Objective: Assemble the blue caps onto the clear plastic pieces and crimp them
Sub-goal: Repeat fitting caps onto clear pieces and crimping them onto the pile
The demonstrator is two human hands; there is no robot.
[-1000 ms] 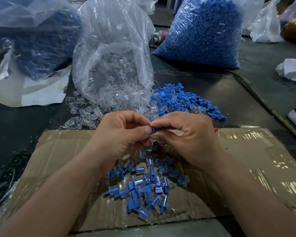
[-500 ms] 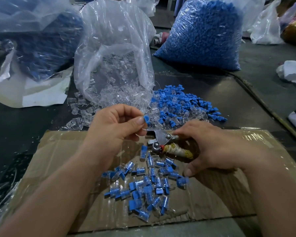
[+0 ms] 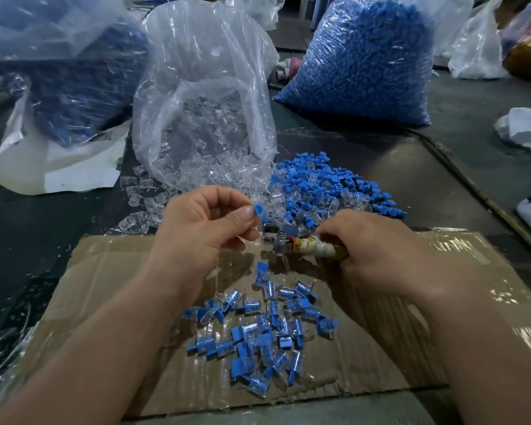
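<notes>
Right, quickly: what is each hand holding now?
Left hand: pinching a blue cap.
Right hand: gripping the crimping tool by its wrapped handle.

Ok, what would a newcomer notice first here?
Probably the bulging bag of blue caps at back right and the clear bag spilling clear pieces at centre. Then the hands: the left hand pinches a blue cap, the right hand grips a tape-handled crimping tool, just beyond a heap of assembled pieces on the cardboard.
</notes>
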